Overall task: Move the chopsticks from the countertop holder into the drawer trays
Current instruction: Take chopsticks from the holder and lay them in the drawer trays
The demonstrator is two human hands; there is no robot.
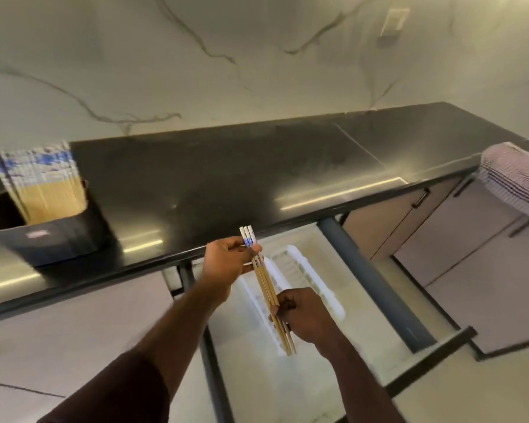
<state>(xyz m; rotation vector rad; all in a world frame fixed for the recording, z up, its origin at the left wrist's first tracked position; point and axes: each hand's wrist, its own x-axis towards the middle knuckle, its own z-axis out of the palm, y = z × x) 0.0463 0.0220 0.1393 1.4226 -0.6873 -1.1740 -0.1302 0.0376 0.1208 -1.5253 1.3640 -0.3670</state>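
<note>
A small bundle of chopsticks (264, 279), wooden with white and blue tops, hangs above the open drawer (403, 312). My left hand (226, 264) grips the bundle near its patterned tops. My right hand (306, 315) holds its thin lower ends. White trays (315, 279) lie in the drawer right beneath the bundle. On the black countertop (226, 184) at the far left stands a dark holder (58, 236) with many more chopsticks (43, 181) leaning in it.
A marble wall rises behind the countertop. A stack of striped plates (516, 175) sits at the counter's right end. Closed cabinet doors (471, 248) with dark handles lie to the right of the drawer.
</note>
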